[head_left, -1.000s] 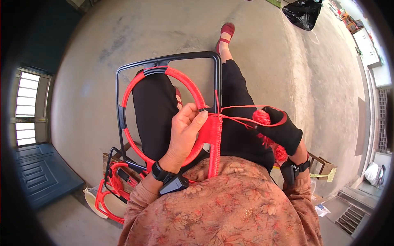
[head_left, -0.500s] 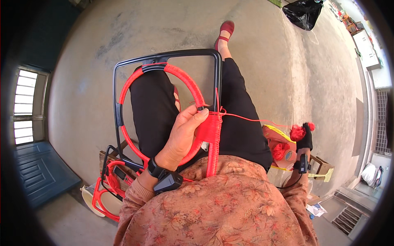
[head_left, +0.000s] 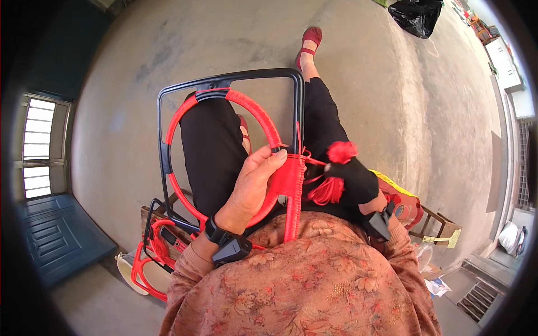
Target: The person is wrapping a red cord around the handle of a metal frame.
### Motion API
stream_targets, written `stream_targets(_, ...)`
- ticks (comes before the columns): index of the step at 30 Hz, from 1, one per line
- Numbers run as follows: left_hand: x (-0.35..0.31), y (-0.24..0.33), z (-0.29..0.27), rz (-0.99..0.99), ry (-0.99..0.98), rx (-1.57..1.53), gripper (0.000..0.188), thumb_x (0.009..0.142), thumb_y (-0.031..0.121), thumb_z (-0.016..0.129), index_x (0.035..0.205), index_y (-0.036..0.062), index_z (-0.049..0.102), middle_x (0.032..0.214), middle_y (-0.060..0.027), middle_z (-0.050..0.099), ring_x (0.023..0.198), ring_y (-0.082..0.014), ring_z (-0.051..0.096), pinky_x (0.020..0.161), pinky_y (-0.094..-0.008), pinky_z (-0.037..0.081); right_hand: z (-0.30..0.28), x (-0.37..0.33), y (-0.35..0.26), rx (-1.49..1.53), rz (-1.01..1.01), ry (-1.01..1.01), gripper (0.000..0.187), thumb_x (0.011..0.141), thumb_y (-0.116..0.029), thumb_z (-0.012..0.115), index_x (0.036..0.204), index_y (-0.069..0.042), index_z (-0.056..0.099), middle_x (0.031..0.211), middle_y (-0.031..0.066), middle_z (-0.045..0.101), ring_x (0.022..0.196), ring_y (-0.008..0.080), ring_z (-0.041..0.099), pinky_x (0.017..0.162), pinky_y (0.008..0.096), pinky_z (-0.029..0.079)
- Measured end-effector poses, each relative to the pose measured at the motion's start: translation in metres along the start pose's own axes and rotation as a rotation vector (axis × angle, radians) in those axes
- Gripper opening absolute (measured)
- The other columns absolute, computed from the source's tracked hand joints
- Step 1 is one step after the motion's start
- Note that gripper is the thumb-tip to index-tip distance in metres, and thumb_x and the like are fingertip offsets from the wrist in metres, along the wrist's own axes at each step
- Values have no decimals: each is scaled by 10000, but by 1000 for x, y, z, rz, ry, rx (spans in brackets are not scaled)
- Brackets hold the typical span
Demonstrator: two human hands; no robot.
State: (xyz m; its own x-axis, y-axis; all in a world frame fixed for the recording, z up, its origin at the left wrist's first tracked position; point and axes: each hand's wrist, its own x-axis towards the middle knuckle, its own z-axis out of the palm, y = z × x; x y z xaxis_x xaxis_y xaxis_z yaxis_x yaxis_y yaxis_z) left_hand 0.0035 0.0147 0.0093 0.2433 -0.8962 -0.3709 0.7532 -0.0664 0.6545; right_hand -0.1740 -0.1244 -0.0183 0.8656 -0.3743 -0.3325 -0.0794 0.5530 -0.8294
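Observation:
A black rectangular metal frame [head_left: 161, 120] with an inner ring lies over my lap. Red cord [head_left: 253, 115] is wound tightly around much of the ring and along part of the frame's right side. My left hand [head_left: 252, 182] grips the ring beside the wrapped right side, thumb on top. Close to that side, my right hand [head_left: 356, 179], in a black glove, is closed around a bundle of red cord [head_left: 342, 151]. Loops of it stick out above and below the fist. A short strand runs from the bundle to the frame's right edge.
Another red-and-black frame [head_left: 147, 263] and a pale tub [head_left: 128, 274] stand at lower left. A red bag with yellow trim [head_left: 408, 210] sits beside a wooden stool [head_left: 443, 229] at right. A black plastic bag [head_left: 416, 18] lies on the floor, far right.
My right hand has come in from the far right to beside the frame, bringing the red cord bundle. The stretched strand has shortened. My left hand keeps its hold.

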Motion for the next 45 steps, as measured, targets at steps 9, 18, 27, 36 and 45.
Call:
stream_targets(9,-3,5,6,-44,-6,-97,212,986,165,506,1120,18,580,973,-126,672,867,-224,682,773,-347,574,9,1,-7,853,-315,-62,148,920,-207,549,930,-85,467,793,34,431,841,195,521,774,333,445)
stream_targets(18,-2,3,-3,-74,-29,-39,260,992,219,490,1083,-8,579,932,-171,680,815,-255,692,750,-357,576,-18,-4,-1,367,-121,432,231,927,-245,587,1056,-56,561,832,24,588,785,163,630,635,283,500)
stream_targets(27,-1,-2,2,276,98,202,403,966,209,533,1288,-6,421,1060,-108,625,902,-127,621,813,-273,503,7,23,-63,-1007,-536,788,423,800,-86,643,1210,-49,547,1014,146,670,914,259,675,797,333,517)
stream_targets(36,-3,0,2,533,340,360,268,892,69,533,1142,-28,541,1034,-71,629,867,-118,603,755,-272,498,70,23,-76,-1423,-813,307,277,780,-143,677,1042,-67,631,1024,72,649,957,198,625,810,356,497)
stream_targets(45,3,-12,-20,243,199,124,338,848,-3,447,1170,-13,548,1101,-114,634,1045,-211,606,929,-339,472,37,33,-37,-647,-324,53,223,836,-104,642,1046,-30,635,897,79,667,828,131,610,741,278,482)
